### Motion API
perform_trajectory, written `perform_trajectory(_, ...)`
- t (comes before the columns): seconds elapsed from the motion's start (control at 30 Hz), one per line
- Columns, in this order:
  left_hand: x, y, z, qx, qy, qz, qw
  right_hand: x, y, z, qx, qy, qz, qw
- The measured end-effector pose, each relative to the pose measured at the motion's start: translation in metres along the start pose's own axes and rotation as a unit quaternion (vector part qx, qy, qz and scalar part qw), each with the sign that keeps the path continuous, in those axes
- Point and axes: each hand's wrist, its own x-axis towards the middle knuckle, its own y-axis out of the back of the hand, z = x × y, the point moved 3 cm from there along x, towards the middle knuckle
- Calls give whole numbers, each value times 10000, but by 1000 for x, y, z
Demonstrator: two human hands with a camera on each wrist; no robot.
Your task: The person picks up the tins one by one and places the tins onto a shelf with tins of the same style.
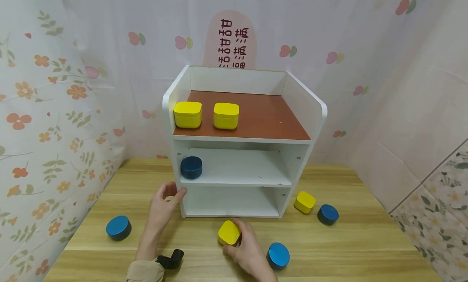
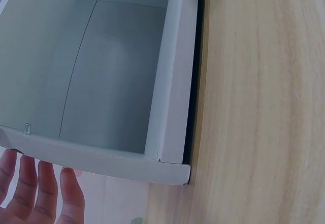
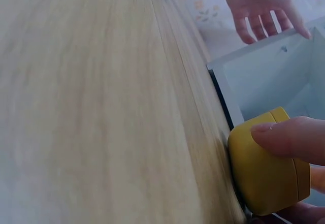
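On the table in front of a white shelf unit [image 1: 241,140], my right hand [image 1: 248,249] grips a yellow box [image 1: 229,232] with rounded corners. In the right wrist view the thumb presses one face of this yellow box [image 3: 264,168], with fingers on the far side. My left hand [image 1: 162,211] is at the unit's lower left side panel, thumb at the front edge. Its loosely extended fingers [image 2: 45,183] reach along the outside of that panel in the left wrist view. Two more yellow boxes [image 1: 226,116] stand on the brown top. A dark blue round tin [image 1: 191,168] sits at the left of the middle shelf.
Left on the wooden table [image 1: 197,253] lies a blue round tin [image 1: 118,228]. Another blue tin [image 1: 278,256] is close to my right hand. Right of the unit are a yellow box [image 1: 304,202] and a darker blue tin [image 1: 328,214]. Patterned curtains surround the table.
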Motion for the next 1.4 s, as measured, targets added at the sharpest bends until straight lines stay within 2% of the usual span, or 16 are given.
perform_trajectory(0.23,0,0,1,-8,23,-36,10000,0,0,1,-29,128,200,9997)
perform_trajectory(0.4,0,0,1,-52,23,-64,10000,-1,2,-1,-96,363,428,9984)
perform_trajectory(0.73,-1,0,1,16,-14,-33,10000,-5,8,-6,-109,517,596,9968)
perform_trajectory(1.07,-1,1,1,-15,-16,-52,10000,-7,9,-17,181,707,557,9958)
perform_trajectory(1.4,1,-1,-1,25,-21,-15,10000,-19,21,-46,20,808,314,9962)
